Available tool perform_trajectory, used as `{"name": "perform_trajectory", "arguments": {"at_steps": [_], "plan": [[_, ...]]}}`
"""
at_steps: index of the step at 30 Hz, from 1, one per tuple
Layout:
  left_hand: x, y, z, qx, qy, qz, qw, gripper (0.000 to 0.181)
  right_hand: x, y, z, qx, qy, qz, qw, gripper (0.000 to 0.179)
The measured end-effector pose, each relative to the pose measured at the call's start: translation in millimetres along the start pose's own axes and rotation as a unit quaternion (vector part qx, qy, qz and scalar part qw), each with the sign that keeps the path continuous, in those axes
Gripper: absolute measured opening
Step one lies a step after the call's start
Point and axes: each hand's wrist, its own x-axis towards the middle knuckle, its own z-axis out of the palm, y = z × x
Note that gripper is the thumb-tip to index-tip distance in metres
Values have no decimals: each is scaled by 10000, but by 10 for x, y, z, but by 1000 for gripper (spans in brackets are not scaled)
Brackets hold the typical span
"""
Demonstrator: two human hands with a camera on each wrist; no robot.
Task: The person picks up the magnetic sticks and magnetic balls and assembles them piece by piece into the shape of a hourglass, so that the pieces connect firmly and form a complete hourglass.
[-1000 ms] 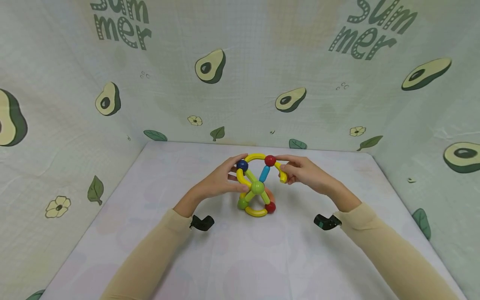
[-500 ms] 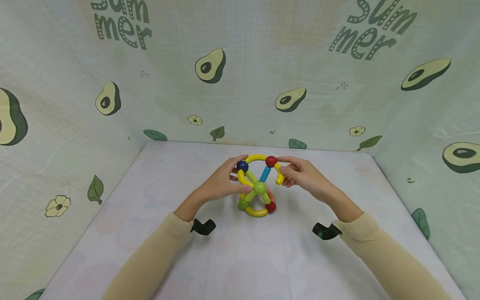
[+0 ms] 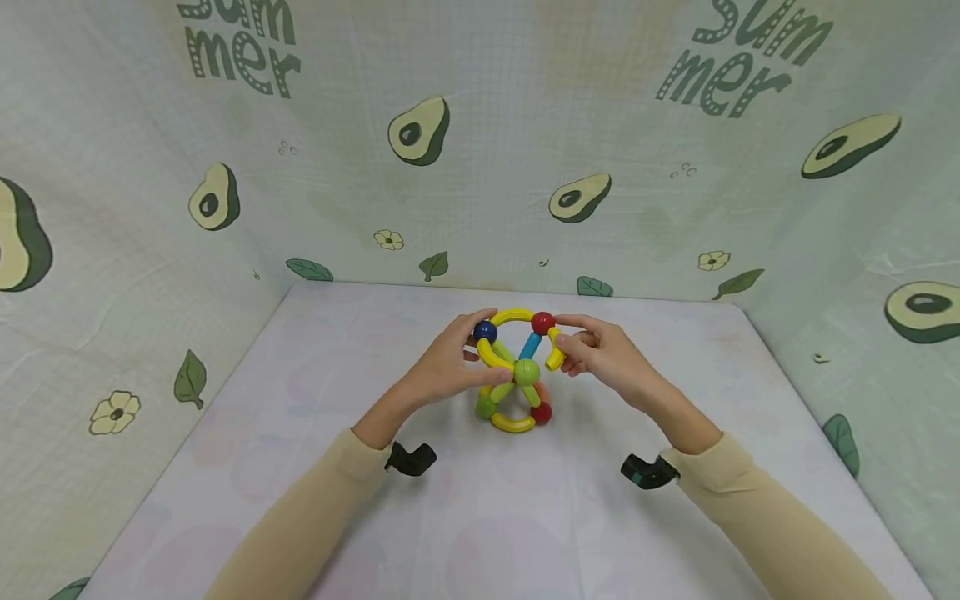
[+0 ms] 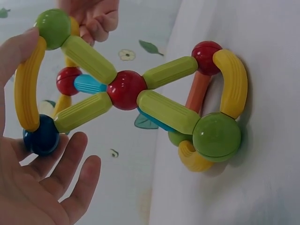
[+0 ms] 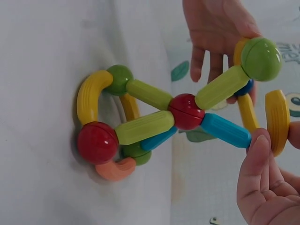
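Note:
A magnetic ball-and-rod structure (image 3: 501, 392) stands on the table, its lower ring touching the cloth. My left hand (image 3: 446, 367) holds its upper left side: the thumb presses by the upper green ball (image 4: 53, 29) and the fingers lie around the dark blue ball (image 4: 41, 135), with a curved yellow rod (image 4: 29, 86) between them. With thumb and fingers, my right hand (image 3: 609, 357) pinches another curved yellow rod (image 5: 277, 123). That rod's upper end is at the upper red ball (image 3: 543, 323); its lower end stands apart from the green ball. A red ball (image 5: 186, 111) joins the middle rods.
A pale cloth covers the table (image 3: 510, 517). Behind and beside it rise curtains (image 3: 487, 233) printed with avocados and leaves. A black wrist camera (image 3: 411, 458) sits at the left cuff, another black camera (image 3: 649, 472) at the right.
The lower end of the yellow rod in my right hand has swung left toward the upper green ball. That ball has shifted slightly right, with my left thumb following.

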Motion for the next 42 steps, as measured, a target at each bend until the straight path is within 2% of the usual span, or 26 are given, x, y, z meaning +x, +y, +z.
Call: {"name": "perform_trajectory", "arguments": {"at_steps": [11,15,23,29,35,42], "plan": [[-12,82,56,161,258,-58,9995,98,5,8,35,177,29,-99,9998,59],[-2,65,46,131,195,-20,9997,99,9,15,36,196,24,-97,9998,59],[2,-15,-75,-77,-105,123,9998,95,49,49,4,202,-117,-216,9995,58],[20,-16,-93,-50,4,145,9999,93,80,51,-19,158,-172,-278,9993,57],[23,3,-69,-162,53,36,9998,93,99,77,-21,181,-284,-186,9993,58],[28,19,-68,-39,56,24,10000,94,113,94,-34,171,-324,-206,9991,57]]}}
